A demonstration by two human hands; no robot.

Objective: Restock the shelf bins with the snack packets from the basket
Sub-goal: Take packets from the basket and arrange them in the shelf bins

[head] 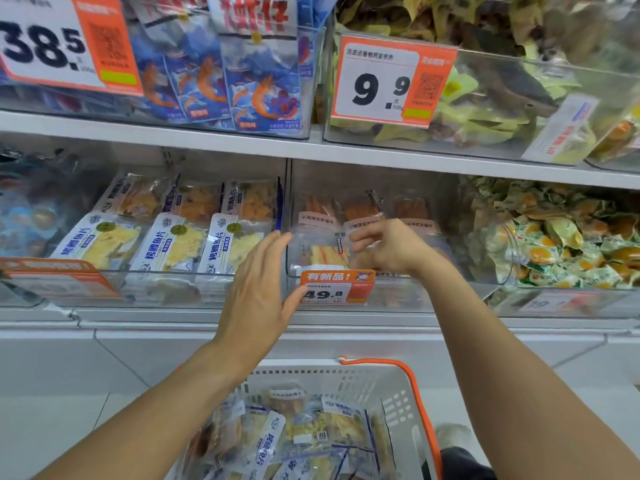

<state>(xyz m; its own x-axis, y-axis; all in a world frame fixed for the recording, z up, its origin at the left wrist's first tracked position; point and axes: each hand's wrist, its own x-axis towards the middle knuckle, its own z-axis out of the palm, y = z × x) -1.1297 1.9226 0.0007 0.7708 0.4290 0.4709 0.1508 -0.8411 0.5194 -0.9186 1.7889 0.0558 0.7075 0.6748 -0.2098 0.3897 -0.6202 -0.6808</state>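
A white basket (349,375) with an orange handle stands below me, holding several blue-and-white snack packets (311,434). My right hand (388,247) reaches into the clear middle shelf bin (394,292), fingers curled on the top edge of a clear snack packet (325,252) with orange-and-white strips, standing at the bin's front. Behind it lie packets with orange contents (363,209). My left hand (256,282) hovers open and flat in front of the bin's left corner, fingers apart, holding nothing.
An orange price tag reading 49.8 (334,287) hangs on the bin front. The left bin holds rows of fish-slice packets (173,240); the right bin holds egg-print packets (554,244). The shelf above (207,140) carries bins of shrimp packets (242,81) and green packets (485,109).
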